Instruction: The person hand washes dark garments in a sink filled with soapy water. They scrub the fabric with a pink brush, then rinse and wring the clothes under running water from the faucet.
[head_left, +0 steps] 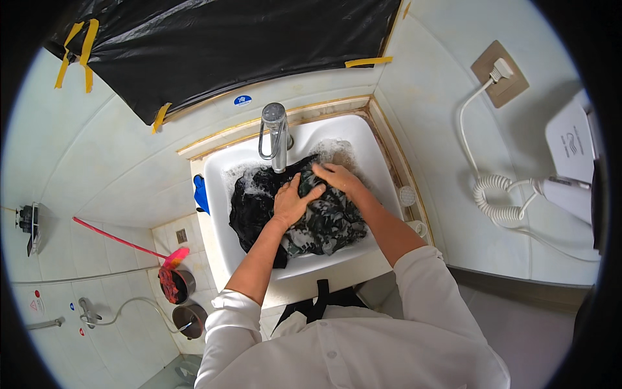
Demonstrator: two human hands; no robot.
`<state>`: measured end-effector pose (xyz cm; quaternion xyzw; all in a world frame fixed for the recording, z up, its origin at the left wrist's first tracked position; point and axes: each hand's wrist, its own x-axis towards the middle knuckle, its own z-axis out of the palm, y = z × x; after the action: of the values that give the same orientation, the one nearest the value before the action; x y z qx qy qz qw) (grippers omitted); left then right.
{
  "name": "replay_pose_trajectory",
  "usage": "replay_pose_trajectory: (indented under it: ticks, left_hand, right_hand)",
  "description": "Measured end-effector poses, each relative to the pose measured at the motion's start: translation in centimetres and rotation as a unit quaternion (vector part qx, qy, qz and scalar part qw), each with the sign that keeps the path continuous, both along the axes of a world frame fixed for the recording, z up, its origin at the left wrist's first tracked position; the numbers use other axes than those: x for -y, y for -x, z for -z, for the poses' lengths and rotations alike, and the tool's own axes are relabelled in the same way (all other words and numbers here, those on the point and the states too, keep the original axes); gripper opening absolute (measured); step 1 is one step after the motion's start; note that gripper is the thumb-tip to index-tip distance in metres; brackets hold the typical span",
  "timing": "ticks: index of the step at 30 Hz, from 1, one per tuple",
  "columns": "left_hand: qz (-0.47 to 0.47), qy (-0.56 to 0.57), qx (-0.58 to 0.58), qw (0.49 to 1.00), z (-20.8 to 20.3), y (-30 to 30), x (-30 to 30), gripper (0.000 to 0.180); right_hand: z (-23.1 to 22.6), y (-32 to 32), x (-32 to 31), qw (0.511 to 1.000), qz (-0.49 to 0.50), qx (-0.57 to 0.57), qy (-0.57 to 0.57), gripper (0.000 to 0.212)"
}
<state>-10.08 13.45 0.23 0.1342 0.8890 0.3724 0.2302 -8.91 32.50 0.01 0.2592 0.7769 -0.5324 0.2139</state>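
While suds ring the sink (372,162), both hands press a dark wet garment (324,223).
Left hand (291,201) flat at 9 o'clock; right hand (337,176) curled, gripping cloth at 1.

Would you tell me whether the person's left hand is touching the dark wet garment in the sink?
Touching. The head view shows the left hand pressed flat on the dark garment in the sink, no gap visible.

Round blue sticker (242,100) on wall tile behind tap (276,133); small red stickers (37,304) lower left
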Motion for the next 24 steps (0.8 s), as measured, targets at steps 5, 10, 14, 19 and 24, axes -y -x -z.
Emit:
replay_pose_trajectory:
  ticks: [5,10,14,19,24]
  left_hand:
    - [-0.086,-0.314,0.083,0.942,-3.2,-0.4,2.2,0.076]
    - [0.043,-0.072,-0.299,0.951,-3.7,-7.5,4.1,0.045]
    - [0.089,-0.012,-0.403,0.911,-0.7,-7.8,2.2,0.05]
    - [0.08,0.029,-0.345,0.935,2.4,-3.3,-0.7,0.026]
    - [0.127,0.174,-0.227,0.95,3.1,1.5,-2.7,0.026]
  right_hand:
    - [-5.8,-4.3,3.5,0.937,-0.106,-0.322,-0.088,0.049]
    - [-6.5,-11.3,4.7,0.861,-0.193,-0.404,-0.241,0.022]
    - [-3.3,-11.9,4.4,0.835,-0.186,-0.405,-0.322,0.025]
    - [0.9,-7.9,2.7,0.847,-0.154,-0.391,-0.325,0.024]
    - [4.6,-2.5,0.5,0.931,-0.166,-0.14,-0.294,0.023]
